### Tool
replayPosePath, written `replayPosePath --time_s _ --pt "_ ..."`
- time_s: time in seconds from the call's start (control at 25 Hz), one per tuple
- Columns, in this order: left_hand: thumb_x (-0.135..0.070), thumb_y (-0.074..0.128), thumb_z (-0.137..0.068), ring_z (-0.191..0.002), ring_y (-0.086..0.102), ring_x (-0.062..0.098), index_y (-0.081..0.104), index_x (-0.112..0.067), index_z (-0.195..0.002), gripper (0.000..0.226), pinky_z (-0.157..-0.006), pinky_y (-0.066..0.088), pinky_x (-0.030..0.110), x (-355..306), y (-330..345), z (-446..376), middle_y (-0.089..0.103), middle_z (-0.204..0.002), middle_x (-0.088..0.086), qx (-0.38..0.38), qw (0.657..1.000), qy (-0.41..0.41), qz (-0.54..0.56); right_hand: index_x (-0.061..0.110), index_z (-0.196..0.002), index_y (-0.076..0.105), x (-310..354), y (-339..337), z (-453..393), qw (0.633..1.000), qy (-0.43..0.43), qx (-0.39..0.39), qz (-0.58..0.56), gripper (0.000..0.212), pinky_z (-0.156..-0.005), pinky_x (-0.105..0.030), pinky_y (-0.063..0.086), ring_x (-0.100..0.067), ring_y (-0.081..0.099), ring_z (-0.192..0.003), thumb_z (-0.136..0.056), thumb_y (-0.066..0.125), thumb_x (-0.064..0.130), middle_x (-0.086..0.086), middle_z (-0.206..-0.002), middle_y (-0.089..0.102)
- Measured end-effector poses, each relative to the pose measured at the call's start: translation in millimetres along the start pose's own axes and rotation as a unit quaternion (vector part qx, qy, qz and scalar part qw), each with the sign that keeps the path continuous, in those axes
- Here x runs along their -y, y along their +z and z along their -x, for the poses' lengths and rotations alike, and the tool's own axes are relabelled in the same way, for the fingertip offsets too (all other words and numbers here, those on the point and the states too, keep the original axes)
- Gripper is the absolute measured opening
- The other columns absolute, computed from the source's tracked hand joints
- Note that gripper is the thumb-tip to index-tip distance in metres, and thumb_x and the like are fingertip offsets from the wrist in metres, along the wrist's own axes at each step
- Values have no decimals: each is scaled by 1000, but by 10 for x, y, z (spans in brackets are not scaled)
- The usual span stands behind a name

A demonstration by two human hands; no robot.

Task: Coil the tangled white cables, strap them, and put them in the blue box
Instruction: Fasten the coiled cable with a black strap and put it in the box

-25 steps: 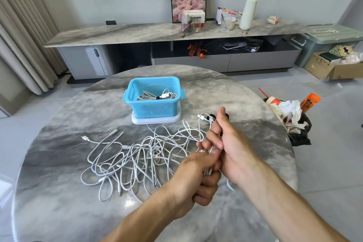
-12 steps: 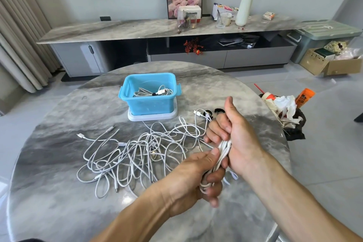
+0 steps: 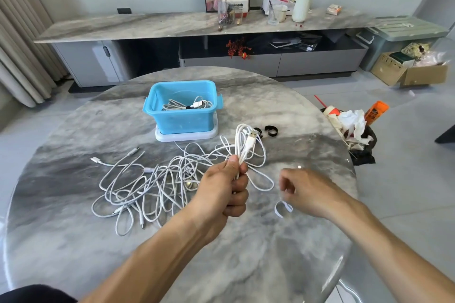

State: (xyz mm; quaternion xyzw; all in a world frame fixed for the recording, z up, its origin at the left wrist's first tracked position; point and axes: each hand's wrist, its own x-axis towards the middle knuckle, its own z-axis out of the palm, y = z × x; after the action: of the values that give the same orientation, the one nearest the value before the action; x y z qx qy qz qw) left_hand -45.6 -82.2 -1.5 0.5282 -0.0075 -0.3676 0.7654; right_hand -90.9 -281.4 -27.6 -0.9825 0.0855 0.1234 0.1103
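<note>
My left hand grips a folded bundle of white cable upright above the table, and its USB plug sticks out at the top. My right hand hovers to the right of the bundle, apart from it, with loosely curled fingers holding nothing. A small white loop lies just below its fingers. The tangled white cables spread over the table left of my hands. Behind them stands the blue box with one strapped coil inside. Two black straps lie right of the box.
The blue box sits on a white lid. The round marble table ends close on the right, where a black rubbish bag with paper and cups stands on the floor. A long sideboard runs along the far wall.
My right hand has let go of the cable bundle and moved right and down. My left hand now holds the bundle alone, raised with the plug up.
</note>
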Motion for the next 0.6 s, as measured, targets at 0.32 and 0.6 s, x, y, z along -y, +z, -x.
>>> replayPosePath --time_s 0.32,0.6 --pt "-36 34 -106 -43 10 6 43 -18 -81 32 -39 8 14 12 -26 27 20 -58 -6 -7 1000 -1 -5 29 -82 55 -153 491 27 997 -54 49 -38 19 -74 -28 43 -4 52 -83 -83 48 12 23 -80 53" --pt "-36 33 -106 -50 5 10 43 -17 -82 32 -40 7 16 -6 -43 7 20 -59 -5 -17 1000 15 -5 25 -81 73 79 285 -19 937 -80 -154 -302 16 -66 -12 41 1 60 -74 -85 73 10 12 -79 66"
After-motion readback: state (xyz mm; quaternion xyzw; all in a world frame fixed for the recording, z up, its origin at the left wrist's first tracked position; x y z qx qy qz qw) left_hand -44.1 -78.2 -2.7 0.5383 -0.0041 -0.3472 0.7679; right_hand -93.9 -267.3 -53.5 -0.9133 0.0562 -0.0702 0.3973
